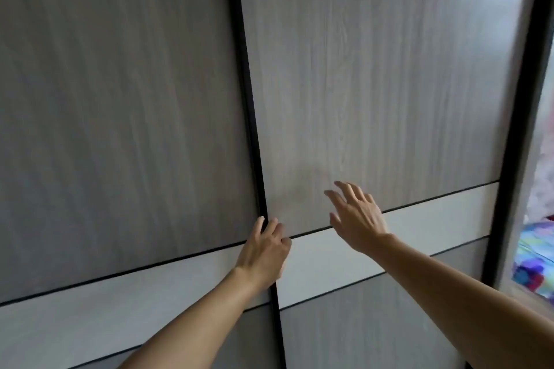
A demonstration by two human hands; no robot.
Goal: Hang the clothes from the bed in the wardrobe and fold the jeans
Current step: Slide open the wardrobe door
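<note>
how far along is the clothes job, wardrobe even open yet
Done: nothing visible. In hand: the left hand sits at the black edge strip of the right door; the right hand is spread near its panel. Both hands carry nothing. Left: opening the wardrobe, hanging, folding jeans; neither clothes nor jeans are clearly in view.

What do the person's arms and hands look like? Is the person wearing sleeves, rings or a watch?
Both arms are bare all the way into view, with no sleeves showing. The left hand and the right hand wear no gloves. No rings, watch or bracelets show on the fingers or wrists. The picture is a little blurry, so tiny details such as nail polish cannot be told.
</note>
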